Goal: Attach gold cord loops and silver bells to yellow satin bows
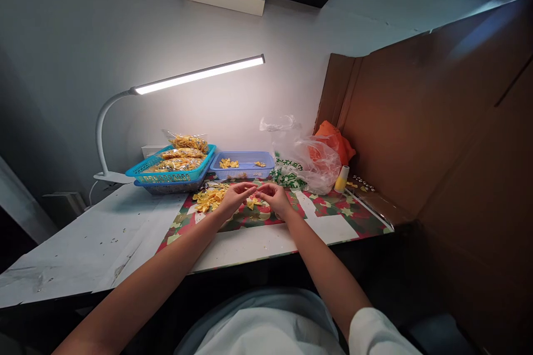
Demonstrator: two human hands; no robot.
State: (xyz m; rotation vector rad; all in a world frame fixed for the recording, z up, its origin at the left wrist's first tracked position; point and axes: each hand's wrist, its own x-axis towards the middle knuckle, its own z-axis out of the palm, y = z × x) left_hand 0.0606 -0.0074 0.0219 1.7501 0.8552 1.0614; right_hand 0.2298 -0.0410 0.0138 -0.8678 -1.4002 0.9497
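Observation:
Above the patterned sheet, my left hand and my right hand meet at the fingertips. Both are closed in a pinch, and whatever lies between the fingers is too small to make out. A yellow ribbon-like piece shows just below the fingertips; whether it touches them I cannot tell. Beside my left hand spreads a pile of yellow ribbon-like pieces. Behind the hands stands a lavender basket with a few yellow pieces in it.
A turquoise basket holds bagged yellow pieces at the left, near a lit lamp. Clear plastic bags, an orange bag and a yellow bottle with a pale cap stand right. A cardboard wall borders the table.

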